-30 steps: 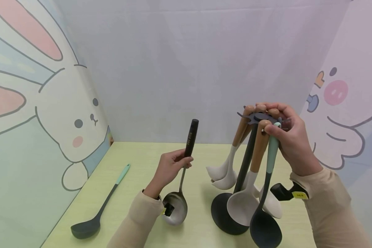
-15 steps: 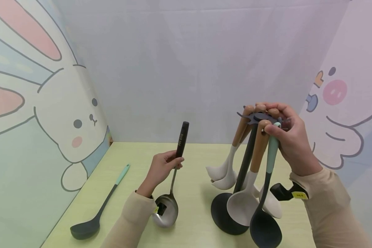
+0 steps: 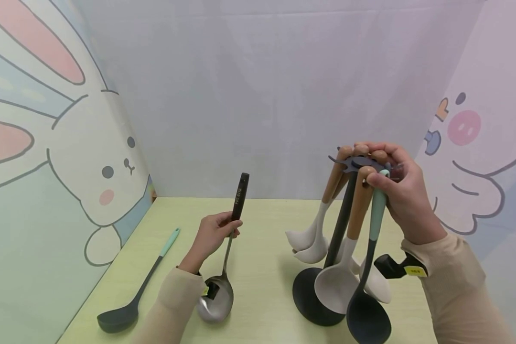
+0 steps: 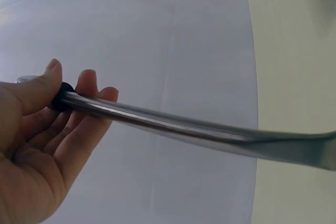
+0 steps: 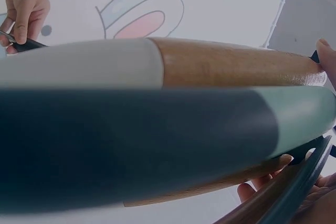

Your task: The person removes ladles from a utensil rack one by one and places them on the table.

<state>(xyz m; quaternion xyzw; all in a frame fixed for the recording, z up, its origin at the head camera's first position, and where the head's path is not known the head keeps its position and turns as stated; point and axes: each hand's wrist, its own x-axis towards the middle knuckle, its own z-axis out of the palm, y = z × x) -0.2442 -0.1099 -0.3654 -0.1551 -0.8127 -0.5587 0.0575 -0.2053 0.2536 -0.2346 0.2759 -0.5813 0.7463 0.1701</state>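
My left hand (image 3: 215, 234) holds a steel ladle (image 3: 219, 301) near the lower end of its black handle, with the bowl hanging low over the table. In the left wrist view the ladle's metal shaft (image 4: 173, 127) runs out from between thumb and fingers. At the right, my right hand (image 3: 406, 191) grips the top of a black utensil stand (image 3: 307, 296), fingers curled over its hooked rack and the handle ends. From the rack hang several white utensils with wooden handles, including a white ladle (image 3: 336, 289), and a dark ladle (image 3: 370, 317) with a mint green handle.
Another dark ladle (image 3: 120, 317) with a mint green handle lies on the pale yellow table (image 3: 266, 267) at the left. Printed cartoon panels flank the table, and a plain light cloth (image 3: 258, 105) hangs behind it.
My left hand has moved to the left with the steel ladle, away from the utensil stand. My right hand and the stand have stayed in place.
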